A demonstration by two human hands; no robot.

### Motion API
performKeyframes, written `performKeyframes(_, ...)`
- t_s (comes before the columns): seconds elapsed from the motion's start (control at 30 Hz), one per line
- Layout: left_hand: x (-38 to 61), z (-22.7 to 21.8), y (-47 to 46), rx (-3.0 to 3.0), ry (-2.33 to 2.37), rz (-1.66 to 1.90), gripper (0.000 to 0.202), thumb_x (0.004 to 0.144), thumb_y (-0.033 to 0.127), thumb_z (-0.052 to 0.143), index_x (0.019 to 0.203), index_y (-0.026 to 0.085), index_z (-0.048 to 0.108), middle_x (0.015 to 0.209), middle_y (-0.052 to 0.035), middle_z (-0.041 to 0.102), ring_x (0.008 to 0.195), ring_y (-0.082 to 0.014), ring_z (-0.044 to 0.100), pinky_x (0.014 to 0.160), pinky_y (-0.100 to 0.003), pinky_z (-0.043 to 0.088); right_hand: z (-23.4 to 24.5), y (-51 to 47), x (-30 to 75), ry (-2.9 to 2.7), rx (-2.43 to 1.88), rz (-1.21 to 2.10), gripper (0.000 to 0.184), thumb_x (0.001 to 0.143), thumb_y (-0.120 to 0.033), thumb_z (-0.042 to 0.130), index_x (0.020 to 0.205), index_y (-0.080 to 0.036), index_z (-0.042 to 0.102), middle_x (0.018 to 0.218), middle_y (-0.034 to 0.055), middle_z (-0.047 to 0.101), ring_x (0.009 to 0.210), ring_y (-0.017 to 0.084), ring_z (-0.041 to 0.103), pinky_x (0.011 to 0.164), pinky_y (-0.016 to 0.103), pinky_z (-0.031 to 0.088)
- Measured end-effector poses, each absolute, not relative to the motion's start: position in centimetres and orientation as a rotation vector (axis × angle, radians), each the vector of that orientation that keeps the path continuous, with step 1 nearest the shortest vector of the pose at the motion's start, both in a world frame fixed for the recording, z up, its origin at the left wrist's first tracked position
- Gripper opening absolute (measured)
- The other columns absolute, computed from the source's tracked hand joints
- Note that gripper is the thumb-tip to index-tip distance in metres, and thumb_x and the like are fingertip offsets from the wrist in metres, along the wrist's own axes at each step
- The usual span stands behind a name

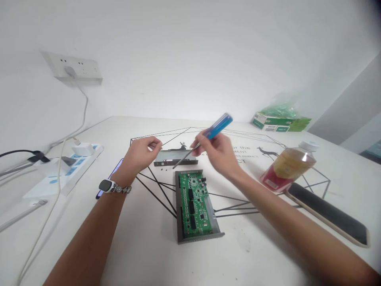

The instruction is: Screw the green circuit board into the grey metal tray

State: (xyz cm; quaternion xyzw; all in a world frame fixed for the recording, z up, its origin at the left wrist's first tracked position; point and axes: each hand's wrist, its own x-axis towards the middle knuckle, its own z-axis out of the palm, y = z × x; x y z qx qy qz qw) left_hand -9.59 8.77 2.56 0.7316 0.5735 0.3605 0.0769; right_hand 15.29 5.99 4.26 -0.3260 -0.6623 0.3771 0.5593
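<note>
A screwdriver [219,125] with a blue handle is gripped in my right hand [219,153], its shaft slanting down to the left. The tip hovers close to a few tiny dark screws [162,169] on the table. My left hand [140,154] is closed in a pinch to the left of them; whatever it may hold is too small to make out. Between my forearms lies an open metal casing [179,206] with a green circuit board [190,202] inside. Behind it is a flat grey metal cover [175,162] with a dark edge, partly behind the screwdriver shaft.
On the left, a white power strip [74,171] carries plugs and cables. A phone [99,195] lies partly under my left wrist. To the right are a drink bottle [288,167] and a dark phone [327,214]. A green-and-white box [272,121] sits by the wall.
</note>
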Motion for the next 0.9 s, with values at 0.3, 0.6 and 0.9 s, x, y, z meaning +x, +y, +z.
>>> performKeyframes(0.3,-9.5,1.7,9.1,2.274,1.676,0.963,0.025,0.092,0.036,0.053,0.087,0.021,0.071,0.089,-0.0047,0.077,0.078,-0.0216,0.068,0.072,-0.033,0.050,-0.2,6.6,12.4,-1.528,-0.733,1.049,0.025,0.097,-0.043,0.061,0.099,-0.019,0.064,0.097,0.0077,0.072,0.081,0.018,0.071,0.083,0.038,0.061)
performKeyframes(0.6,-10.5,1.9,8.8,2.218,1.584,0.751,0.031,0.079,0.026,0.061,0.107,0.024,0.076,0.111,-0.0053,0.075,0.095,-0.0250,0.069,0.080,-0.034,0.053,1.2,6.9,13.7,-1.446,-0.729,1.004,0.027,0.094,-0.047,0.064,0.095,-0.020,0.063,0.093,0.0066,0.073,0.075,0.018,0.072,0.078,0.040,0.062)
performKeyframes(0.9,-9.8,1.2,9.5,2.187,1.467,0.541,0.040,0.073,0.051,0.079,0.102,0.024,0.078,0.104,-0.0087,0.076,0.097,-0.0279,0.068,0.081,-0.038,0.054,3.4,7.0,15.5,-1.366,-0.737,0.948,0.024,0.093,-0.043,0.064,0.089,-0.019,0.061,0.086,0.0063,0.072,0.069,0.017,0.071,0.070,0.037,0.062)
